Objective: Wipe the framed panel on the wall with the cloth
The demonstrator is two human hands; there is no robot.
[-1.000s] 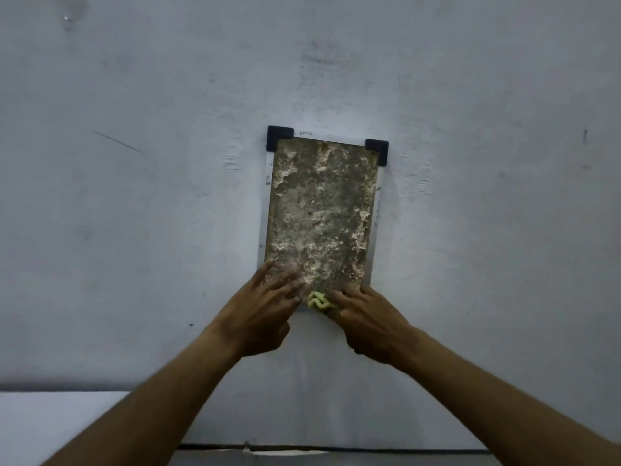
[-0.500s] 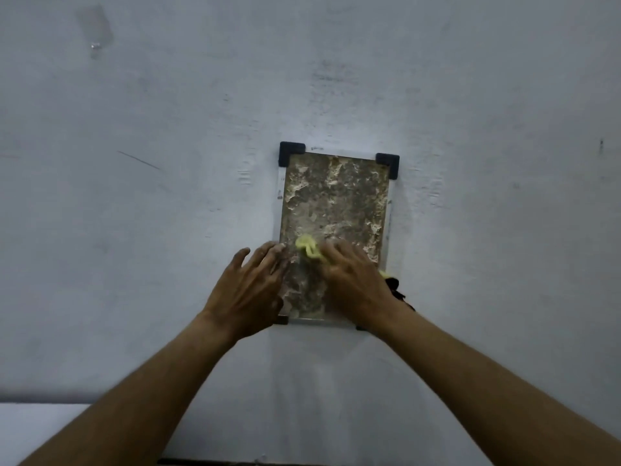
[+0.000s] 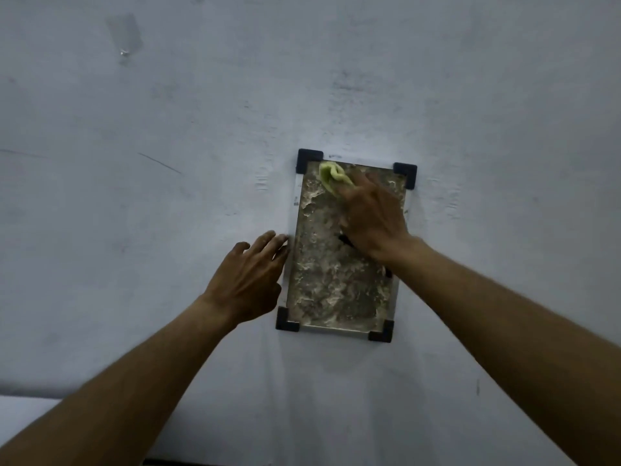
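Cloth (image 3: 331,178) now higher, at panel's (image 3: 336,280) top.

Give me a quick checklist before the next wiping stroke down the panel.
1. Cloth under right hand: ok, pressed near the panel's top left.
2. Left hand steadying: ok, flat against the wall, fingers at the frame's left edge.
3. Path down the framed panel: ok, nothing on it.
4. All four black corner brackets in place: ok.
5. Panel firmly mounted: cannot tell.
6. Surface clean: not ok, blotchy all over.
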